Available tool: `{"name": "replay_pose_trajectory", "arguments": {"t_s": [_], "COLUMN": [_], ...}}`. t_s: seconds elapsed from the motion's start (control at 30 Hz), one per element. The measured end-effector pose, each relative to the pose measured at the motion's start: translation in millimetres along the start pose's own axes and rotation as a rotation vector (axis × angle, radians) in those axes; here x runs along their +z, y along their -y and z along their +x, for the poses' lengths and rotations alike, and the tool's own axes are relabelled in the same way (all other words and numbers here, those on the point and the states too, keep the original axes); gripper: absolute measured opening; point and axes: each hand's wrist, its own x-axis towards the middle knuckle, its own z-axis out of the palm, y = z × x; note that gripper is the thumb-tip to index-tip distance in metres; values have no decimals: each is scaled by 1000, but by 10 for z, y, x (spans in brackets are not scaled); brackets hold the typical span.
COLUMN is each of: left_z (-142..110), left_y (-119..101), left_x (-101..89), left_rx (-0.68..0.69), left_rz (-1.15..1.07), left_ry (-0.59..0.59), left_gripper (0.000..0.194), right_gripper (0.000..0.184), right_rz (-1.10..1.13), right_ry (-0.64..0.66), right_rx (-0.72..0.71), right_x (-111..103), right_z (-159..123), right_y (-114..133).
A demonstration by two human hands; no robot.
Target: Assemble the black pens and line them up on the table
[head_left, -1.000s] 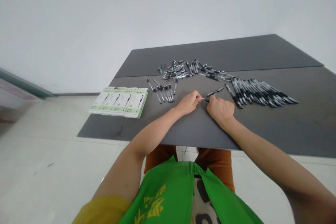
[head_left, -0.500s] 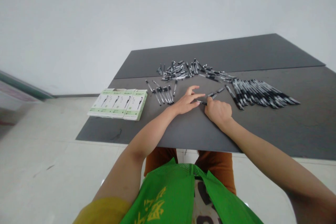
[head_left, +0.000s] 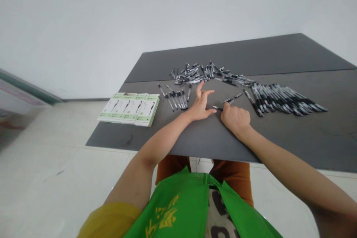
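My right hand (head_left: 235, 118) is closed round a pen (head_left: 218, 108), whose bare pointed tip sticks out to the left; the rest of it is hidden in the fist. Just left of that tip, my left hand (head_left: 199, 105) is open with its fingers spread and nothing in it. Beyond my right fist lie a couple of loose dark pen caps (head_left: 238, 95). Several uncapped-looking pens (head_left: 178, 99) lie side by side left of my left hand.
A large row of pens (head_left: 281, 98) lies on the right of the grey table (head_left: 306, 141). Farther back is a jumbled heap of pens and caps (head_left: 191, 76). Green-and-white pen boxes (head_left: 146, 109) lie at the left edge. A pale wall (head_left: 178, 11) stands behind.
My left hand has gone from a pinch at the pen's tip to spread fingers, drawing slightly back. My right hand keeps hold of the pen. The view has shifted slightly.
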Motion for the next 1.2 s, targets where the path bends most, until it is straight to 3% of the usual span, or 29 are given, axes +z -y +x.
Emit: {"name": "replay_pose_trajectory", "arguments": {"t_s": [0.13, 0.2, 0.33, 0.47, 0.7, 0.93, 1.03, 1.2], "left_z": [48, 77, 88, 56, 22, 64, 81, 62], "left_y": [-26, -50, -92, -112, -163, -24, 16, -54], "left_x": [-90, -112, -94, -58, -35, 1, 20, -17], "left_rx": [42, 93, 171, 127, 102, 227, 234, 236], "left_rz": [41, 91, 86, 99, 269, 191, 260, 383], "left_ry": [207, 275, 156, 31, 216, 107, 66, 254], "left_gripper": [37, 35, 22, 25, 26, 19, 25, 25], "right_gripper": [37, 37, 34, 35, 34, 36, 37, 37], "right_rz": [0, -1, 1, 8, 8, 19, 16, 18], "right_ry": [12, 6, -5, -10, -42, -5, 18, 36], "right_rx": [12, 11, 5, 0, -6, 0, 13, 25], "right_x": [-25, -29, -20, -7, 10, -10, -29, -33], "right_z": [-11, -13, -14, -14, -5, -3, 4, 9], "right_y": [21, 28, 29, 21, 15, 11, 9, 6]}}
